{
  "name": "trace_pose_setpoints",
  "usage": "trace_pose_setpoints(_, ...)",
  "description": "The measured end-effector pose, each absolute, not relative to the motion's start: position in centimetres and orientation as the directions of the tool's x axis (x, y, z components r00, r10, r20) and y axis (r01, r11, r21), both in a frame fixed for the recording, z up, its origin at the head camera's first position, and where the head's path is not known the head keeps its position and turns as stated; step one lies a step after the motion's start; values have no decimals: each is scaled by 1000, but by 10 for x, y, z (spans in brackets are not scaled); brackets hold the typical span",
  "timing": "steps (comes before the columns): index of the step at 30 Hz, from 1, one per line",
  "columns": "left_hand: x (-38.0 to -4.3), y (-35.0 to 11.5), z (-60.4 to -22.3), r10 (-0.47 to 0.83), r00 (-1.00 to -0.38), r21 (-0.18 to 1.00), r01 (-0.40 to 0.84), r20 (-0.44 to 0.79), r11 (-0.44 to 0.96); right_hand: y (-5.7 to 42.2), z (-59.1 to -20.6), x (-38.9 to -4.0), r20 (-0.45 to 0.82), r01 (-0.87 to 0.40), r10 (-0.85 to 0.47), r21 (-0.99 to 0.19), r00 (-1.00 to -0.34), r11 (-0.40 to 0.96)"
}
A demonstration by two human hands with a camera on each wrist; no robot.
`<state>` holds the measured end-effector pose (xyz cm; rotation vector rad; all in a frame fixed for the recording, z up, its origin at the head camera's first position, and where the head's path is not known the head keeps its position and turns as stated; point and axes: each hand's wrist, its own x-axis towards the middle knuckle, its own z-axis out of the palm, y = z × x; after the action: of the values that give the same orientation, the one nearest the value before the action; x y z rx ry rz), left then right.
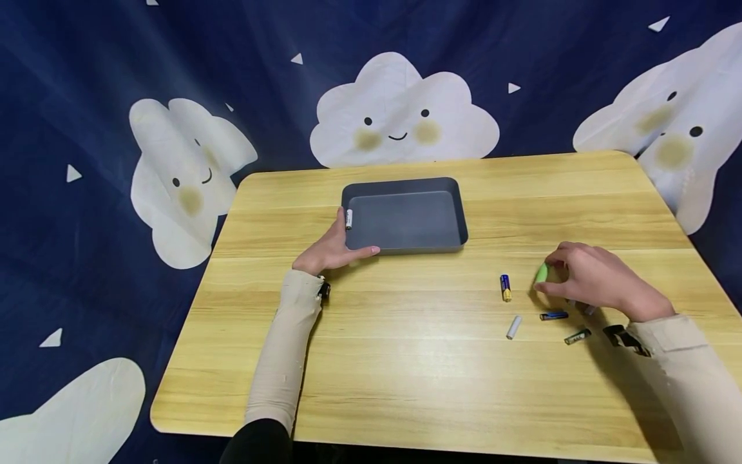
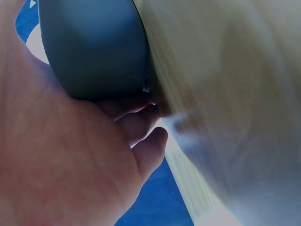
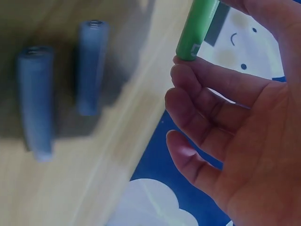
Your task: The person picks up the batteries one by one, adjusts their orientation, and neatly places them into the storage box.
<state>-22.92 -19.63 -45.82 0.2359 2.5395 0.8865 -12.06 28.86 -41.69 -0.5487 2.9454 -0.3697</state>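
My left hand (image 1: 330, 250) grips the near left corner of a dark grey tray (image 1: 408, 219), its thumb along the front wall and the other fingers at the left side. Inside that end of the tray lies a white battery (image 1: 349, 219). Over at the right, my right hand (image 1: 597, 278) pinches a green battery (image 3: 196, 30) by its ends between thumb and index finger, above the table. Around it lie a blue-and-yellow battery (image 1: 506, 288), a white battery (image 1: 514, 327), a blue battery (image 1: 553, 316) and a dark green battery (image 1: 578, 336). Pale batteries (image 1: 590, 309) are partly hidden below the hand.
The light wooden table (image 1: 406, 361) has rounded corners. Behind it hangs a dark blue curtain (image 1: 261, 58) with smiling white clouds. Two batteries (image 3: 93, 66) lie side by side near the hand in the right wrist view.
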Motion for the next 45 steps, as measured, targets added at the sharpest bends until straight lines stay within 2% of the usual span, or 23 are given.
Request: trace_pose_setpoints(45,-229,-194,-457,290,-896,593,37,-337,804,228,-368,-191,-8,-395,-428,-368,-904,842)
